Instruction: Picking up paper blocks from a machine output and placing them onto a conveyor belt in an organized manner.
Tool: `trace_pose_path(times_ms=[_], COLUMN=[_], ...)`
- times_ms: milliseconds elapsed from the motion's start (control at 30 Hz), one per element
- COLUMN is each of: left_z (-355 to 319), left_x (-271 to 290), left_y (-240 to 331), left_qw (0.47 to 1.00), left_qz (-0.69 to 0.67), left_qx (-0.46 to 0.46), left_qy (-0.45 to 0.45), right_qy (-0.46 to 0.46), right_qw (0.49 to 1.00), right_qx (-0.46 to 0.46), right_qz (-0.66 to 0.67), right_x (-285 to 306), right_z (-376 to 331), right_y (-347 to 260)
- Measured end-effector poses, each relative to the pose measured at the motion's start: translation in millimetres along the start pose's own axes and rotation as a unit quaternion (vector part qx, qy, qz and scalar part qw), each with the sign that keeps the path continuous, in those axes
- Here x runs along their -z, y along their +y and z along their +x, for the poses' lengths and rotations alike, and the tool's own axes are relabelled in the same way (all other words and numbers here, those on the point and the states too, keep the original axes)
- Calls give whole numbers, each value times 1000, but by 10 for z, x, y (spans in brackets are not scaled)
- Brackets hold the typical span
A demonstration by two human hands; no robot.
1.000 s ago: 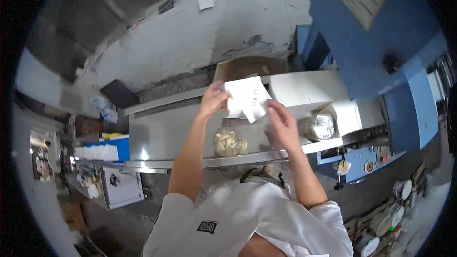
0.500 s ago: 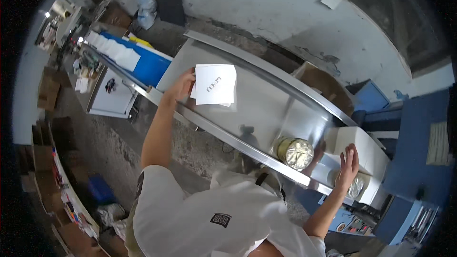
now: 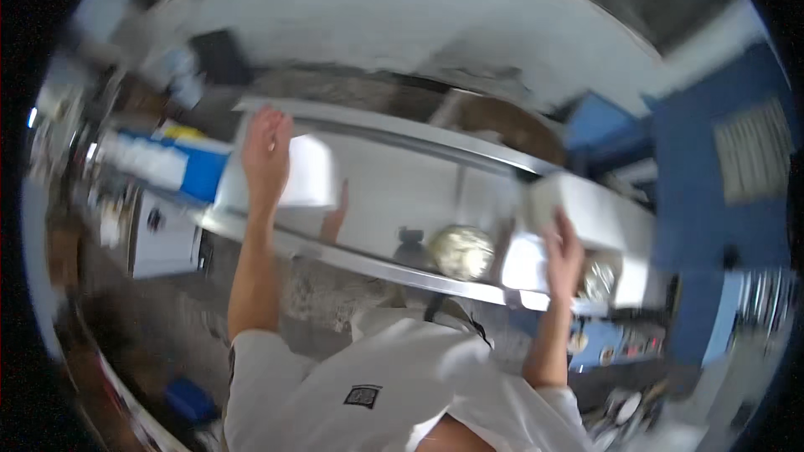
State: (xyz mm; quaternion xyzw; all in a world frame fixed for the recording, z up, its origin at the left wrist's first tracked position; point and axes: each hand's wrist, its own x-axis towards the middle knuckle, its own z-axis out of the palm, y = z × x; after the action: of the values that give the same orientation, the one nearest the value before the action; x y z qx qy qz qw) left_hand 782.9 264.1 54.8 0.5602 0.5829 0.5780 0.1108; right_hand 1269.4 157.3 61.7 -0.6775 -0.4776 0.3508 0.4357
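My left hand point(image 3: 268, 138), blurred, is over the far left end of the metal trough, its fingers curled; whether anything is in them is hidden. Just right of it lies a small stack of square white cards point(image 3: 310, 172). At the trough's right end, my right hand point(image 3: 564, 258) has its thumb at the edge of a bright white card point(image 3: 524, 264), which it seems to hold. Left of that card stands a round, shiny wrapped bundle point(image 3: 463, 253). A second shiny wrapped bundle point(image 3: 600, 278) is partly behind the right hand.
A white block-shaped housing point(image 3: 586, 205) stands at the trough's right end, with a blue machine point(image 3: 703, 167) beyond it. On the left, a blue conveyor belt point(image 3: 203, 172) carries white sheets. Behind the trough's far rim is an open cardboard box point(image 3: 511, 125).
My left hand has moved from the stack's left edge to farther up beside it. My right hand has come down to the left, to a bright white card. The whole view has turned.
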Motion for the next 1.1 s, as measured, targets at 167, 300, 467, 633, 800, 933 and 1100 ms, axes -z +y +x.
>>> trace_pose_path(times_ms=[167, 300, 467, 633, 800, 933, 1100], left_z=[-750, -1241, -1479, -1600, -1580, -1535, -1239], left_x=[-1582, -3184, -4069, -4263, -4292, -4223, -3669], left_y=[1439, 2091, 2546, 2759, 2829, 2791, 1985], left_qw=[875, 787, 856, 838, 835, 848, 884], left_qz=[-105, -82, 127, 132, 143, 187, -31], left_qx=[199, 263, 109, 105, 121, 81, 126], left_qy=[-429, -552, -490, -518, -517, -489, -450], right_qy=[-22, -59, -99, -111, -120, -60, -10], right_qw=[996, 992, 988, 985, 983, 968, 959], right_qx=[77, 70, 50, 55, 79, 84, 54], right_qz=[37, 81, 109, 116, 118, 229, 278], right_x=[159, 639, 1044, 1327, 1455, 1439, 1249], right_z=[81, -6, -222, -273, -212, -104, 166], right_y=[97, 226, 402, 595, 633, 500, 457])
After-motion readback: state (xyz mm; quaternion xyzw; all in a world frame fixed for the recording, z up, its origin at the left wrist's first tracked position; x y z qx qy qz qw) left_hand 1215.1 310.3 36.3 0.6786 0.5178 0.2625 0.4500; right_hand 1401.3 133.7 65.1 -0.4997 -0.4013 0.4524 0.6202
